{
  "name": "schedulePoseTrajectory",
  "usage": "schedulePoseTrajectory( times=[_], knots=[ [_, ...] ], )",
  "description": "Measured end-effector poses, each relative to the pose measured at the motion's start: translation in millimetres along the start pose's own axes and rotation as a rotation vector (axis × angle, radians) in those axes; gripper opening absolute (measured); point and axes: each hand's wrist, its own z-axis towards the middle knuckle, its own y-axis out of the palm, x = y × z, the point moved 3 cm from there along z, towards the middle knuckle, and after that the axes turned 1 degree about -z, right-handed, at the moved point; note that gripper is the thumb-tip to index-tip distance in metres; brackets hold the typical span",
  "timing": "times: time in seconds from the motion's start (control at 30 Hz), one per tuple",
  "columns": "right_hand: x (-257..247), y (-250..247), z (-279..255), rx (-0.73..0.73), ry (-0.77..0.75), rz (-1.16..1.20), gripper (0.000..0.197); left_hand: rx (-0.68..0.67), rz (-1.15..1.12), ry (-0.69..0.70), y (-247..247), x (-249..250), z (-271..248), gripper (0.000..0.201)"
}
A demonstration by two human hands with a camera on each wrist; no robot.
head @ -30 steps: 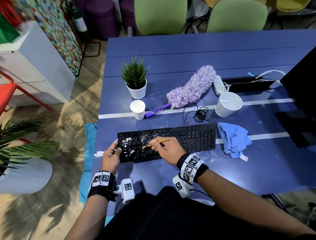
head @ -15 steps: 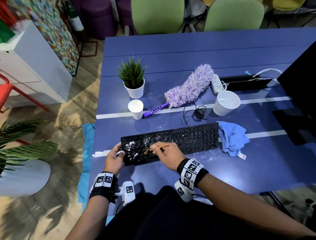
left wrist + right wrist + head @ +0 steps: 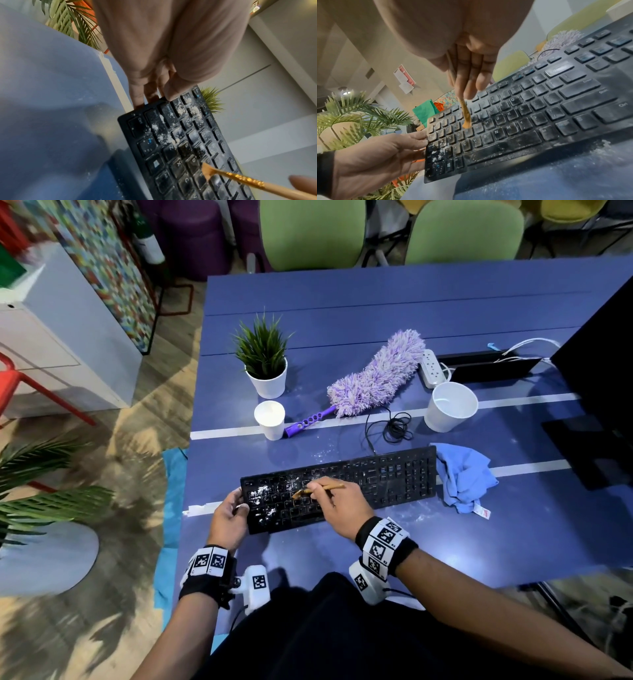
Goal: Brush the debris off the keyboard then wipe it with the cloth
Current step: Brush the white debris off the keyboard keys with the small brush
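On blue table (image 3: 428, 313), one keyboard (image 3: 376, 474) (dusty), left hand (image 3: 227, 520) gripping its end, right hand (image 3: 342, 510) pinching one brush (image 3: 318, 489).

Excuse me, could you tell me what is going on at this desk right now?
A person is cleaning a black computer keyboard dusted with white powder. The right hand holds a small wooden-handled brush, its bristles on the left-middle keys. The left hand grips the keyboard's left end, steadying it. White clumps remain on the left keys. The crumpled blue cloth lies untouched at the keyboard's right end.
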Motion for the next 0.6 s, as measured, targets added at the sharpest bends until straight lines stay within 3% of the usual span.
schedulePoseTrajectory(
  times=[0.1, 0.23, 0.37, 0.47, 0.6],
  knots=[
    [2, 4, 0, -0.109, 0.047, 0.009, 0.035, 0.008, 0.012, -0.012, -2, -5, 1, 0.044],
    [6, -7, 2, 0.083, 0.076, 0.018, 0.032, 0.011, 0.003, -0.006, -1, -6, 0, 0.044],
    [4, -3, 2, -0.053, 0.068, -0.036, 0.034, 0.021, -0.002, -0.022, -2, -8, 0, 0.042],
    [6, -5, 2, 0.065, 0.050, 0.007, 0.028, 0.029, -0.020, -0.027, -1, -8, 0, 0.042],
    [7, 4, 0, -0.125, 0.055, -0.081, 0.035, 0.023, -0.016, -0.023, -1, -8, -1, 0.043]
  ],
)
